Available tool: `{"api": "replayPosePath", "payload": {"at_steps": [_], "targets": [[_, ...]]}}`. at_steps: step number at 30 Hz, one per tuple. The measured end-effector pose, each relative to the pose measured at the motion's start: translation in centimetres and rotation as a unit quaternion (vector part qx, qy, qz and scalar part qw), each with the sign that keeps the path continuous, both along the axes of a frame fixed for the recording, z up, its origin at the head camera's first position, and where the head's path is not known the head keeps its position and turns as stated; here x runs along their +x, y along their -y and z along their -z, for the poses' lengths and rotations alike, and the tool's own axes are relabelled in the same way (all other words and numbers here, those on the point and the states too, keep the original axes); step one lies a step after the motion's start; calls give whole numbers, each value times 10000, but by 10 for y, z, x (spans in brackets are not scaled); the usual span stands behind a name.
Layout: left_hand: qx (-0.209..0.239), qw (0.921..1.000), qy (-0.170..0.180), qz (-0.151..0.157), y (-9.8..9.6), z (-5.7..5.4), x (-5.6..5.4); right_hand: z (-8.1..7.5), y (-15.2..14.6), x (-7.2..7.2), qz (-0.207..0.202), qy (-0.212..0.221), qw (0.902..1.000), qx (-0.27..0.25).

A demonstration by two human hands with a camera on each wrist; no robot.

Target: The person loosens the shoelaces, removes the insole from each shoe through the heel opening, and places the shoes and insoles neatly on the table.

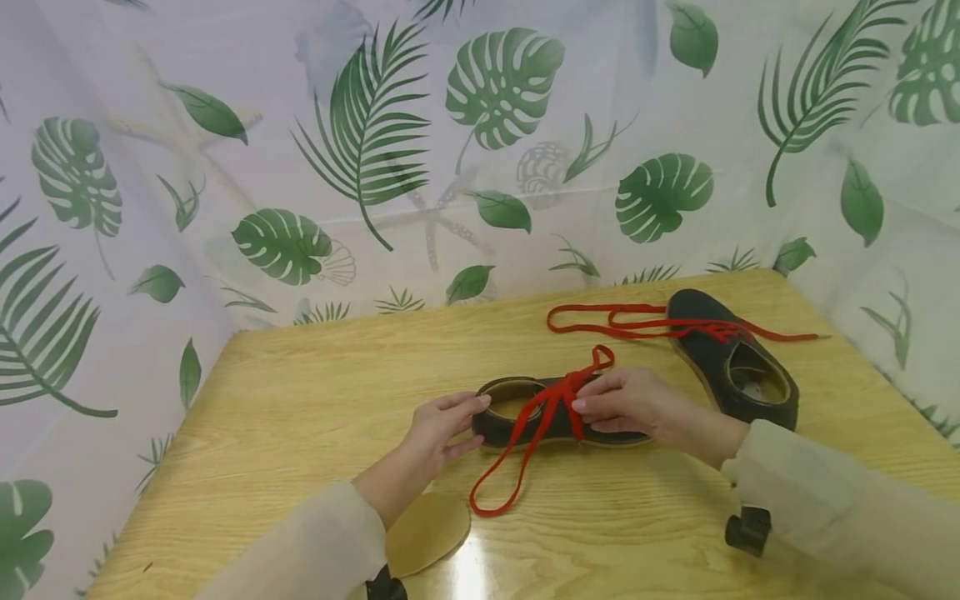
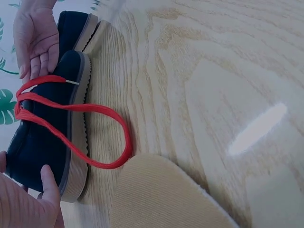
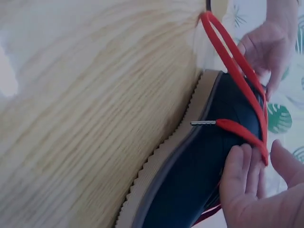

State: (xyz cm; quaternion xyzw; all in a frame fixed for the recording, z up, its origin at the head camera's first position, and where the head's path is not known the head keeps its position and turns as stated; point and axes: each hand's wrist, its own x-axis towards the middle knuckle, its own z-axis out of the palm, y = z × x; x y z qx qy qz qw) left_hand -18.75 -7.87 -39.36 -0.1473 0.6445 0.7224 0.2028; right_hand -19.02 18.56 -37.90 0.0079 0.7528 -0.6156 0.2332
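A dark shoe (image 1: 555, 427) lies across the middle of the table, toe to the right. Its red shoelace (image 1: 558, 398) is tied in a bow; one long loop hangs over the near side and a small loop points away. My left hand (image 1: 442, 429) grips the heel, fingers at the collar rim and thumb low on the near side. At the front of the shoe, my right hand (image 1: 633, 404) touches its side with fairly straight fingers (image 3: 244, 164) beside the knot, thumb apart from them. A lace tip (image 3: 204, 123) hangs down the shoe's side.
A second dark shoe (image 1: 697, 367) stands at the right rear, its loose red lace (image 1: 585, 321) spread to both sides. A tan insole (image 1: 431, 533) lies near my left forearm. A leaf-patterned cloth (image 1: 450, 125) hangs behind the table (image 1: 322, 392).
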Motion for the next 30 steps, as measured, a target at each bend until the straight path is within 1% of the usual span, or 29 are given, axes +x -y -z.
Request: {"api": "replayPosePath", "payload": {"at_steps": [3,6,7,9,11,13,16,18,20,22,24,26,28,30], "targets": [[6,10000,-18,-2,0,1,0,1,9,3,52,-333,9980,541],[-2,10000,-6,-13,-1,2,0,2,18,4,124,-638,9916,1117],[-12,10000,5,-9,-1,2,0,3,20,4,149,-698,9902,1202],[-11,10000,55,-11,-1,2,-1,3,22,4,217,-661,9901,1218],[4,9999,99,-27,-1,2,-2,3,20,3,205,-564,9932,1000],[-19,9999,123,-13,-1,1,-3,3,13,3,167,-442,9968,643],[-24,9999,97,58,-1,1,-5,3,1,3,-14,-175,9998,-129],[-31,9999,80,130,-2,1,-6,4,-7,3,-204,258,9965,-769],[-12,9998,93,153,-3,1,-8,5,-13,2,-523,783,9861,-1371],[-19,9998,127,124,-3,2,-9,7,-15,1,-950,1278,9713,-1769],[-68,9998,146,86,-2,3,-10,8,-14,0,-1445,1485,9589,-1940],[-130,9998,145,68,-2,3,-11,9,-11,-1,-1855,1497,9500,-2019],[-190,9997,135,64,0,3,-11,8,-7,-2,-1979,1529,9432,-2186],[-229,9996,129,65,1,3,-11,7,-3,-4,-1767,1600,9378,-2523]]}}
